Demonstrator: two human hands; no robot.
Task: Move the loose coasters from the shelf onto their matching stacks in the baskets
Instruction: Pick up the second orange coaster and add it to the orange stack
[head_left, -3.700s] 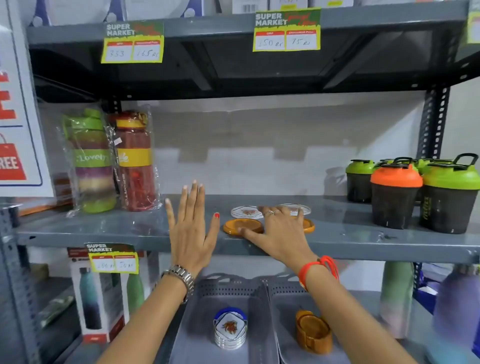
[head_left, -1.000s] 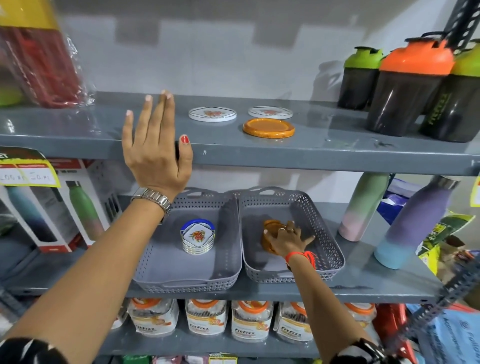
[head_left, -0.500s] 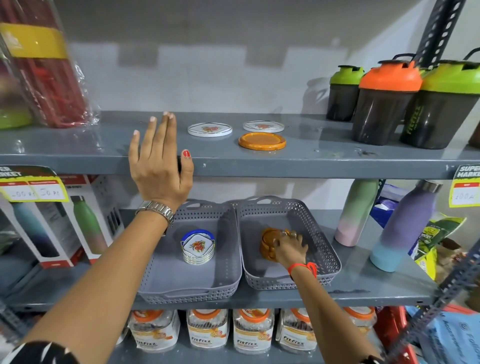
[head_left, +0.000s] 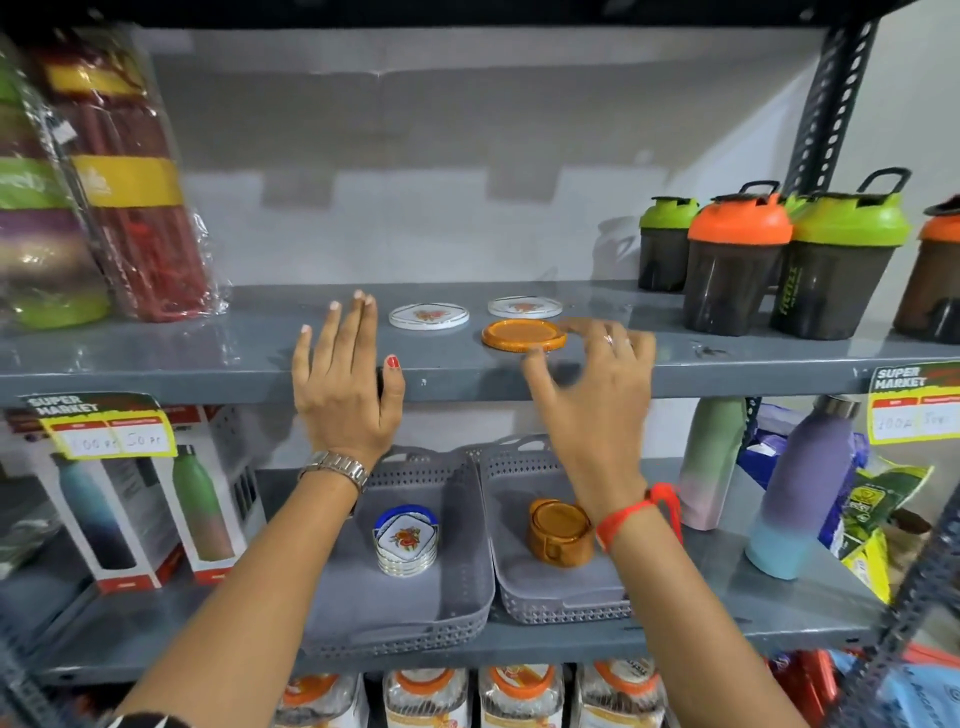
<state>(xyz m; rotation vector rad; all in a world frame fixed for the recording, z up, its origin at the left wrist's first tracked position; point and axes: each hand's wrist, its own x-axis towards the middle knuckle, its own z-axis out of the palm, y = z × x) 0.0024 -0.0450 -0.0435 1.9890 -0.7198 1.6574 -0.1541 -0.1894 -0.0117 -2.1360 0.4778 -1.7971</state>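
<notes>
Shelf (head_left: 208, 358) holds two white coasters (head_left: 429, 316), one orange coaster (head_left: 523, 335); both hands' grip spread apart.

Left hand (head_left: 345, 384) raised flat, fingers straight and together, thumb out, empty. Right hand (head_left: 597, 379) beside it, level, spread and curled, apparently empty, though blurred. Forearms bare.

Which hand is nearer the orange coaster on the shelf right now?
Right. The right hand reaches at the orange coaster, fingers at its edge; the left hand rests flat on the shelf edge, well off to its left.
</notes>
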